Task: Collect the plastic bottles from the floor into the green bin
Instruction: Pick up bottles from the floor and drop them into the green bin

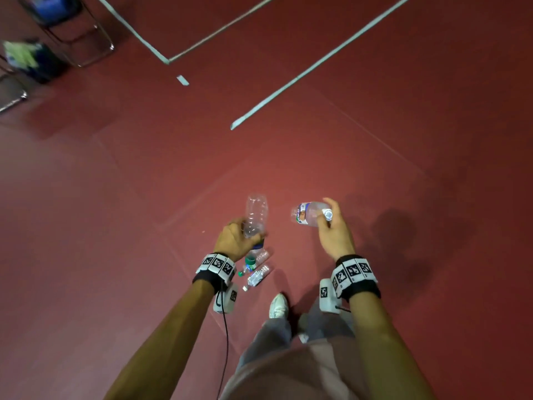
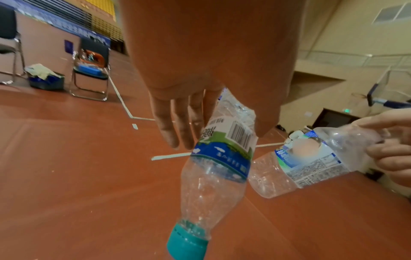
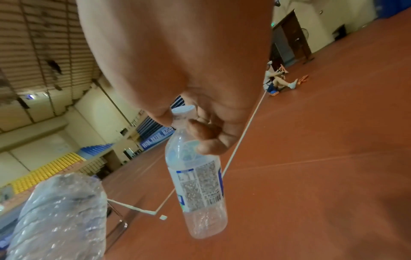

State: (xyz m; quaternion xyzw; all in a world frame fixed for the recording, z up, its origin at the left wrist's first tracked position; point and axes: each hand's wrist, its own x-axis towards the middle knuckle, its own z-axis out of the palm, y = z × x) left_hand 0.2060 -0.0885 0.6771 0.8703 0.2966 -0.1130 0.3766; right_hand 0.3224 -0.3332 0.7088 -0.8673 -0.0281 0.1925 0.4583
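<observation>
We carry a crumpled bottle [image 1: 256, 216] gripped in our left hand [image 1: 235, 241] and pinch a labelled bottle [image 1: 307, 215] by its neck in our right hand [image 1: 336, 233], likely to bin both together, while more bottles [image 1: 256, 274] lie on the floor [image 1: 375, 140] by our feet.

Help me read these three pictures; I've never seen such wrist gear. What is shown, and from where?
No machine here: a person wears one camera on the head and one on each wrist. The head view looks down at both arms; the other two look along each hand. The left hand holds a crumpled bottle with a teal cap. The right hand pinches a white-capped bottle near its neck. A few more bottles lie on the red floor near a white shoe.
</observation>
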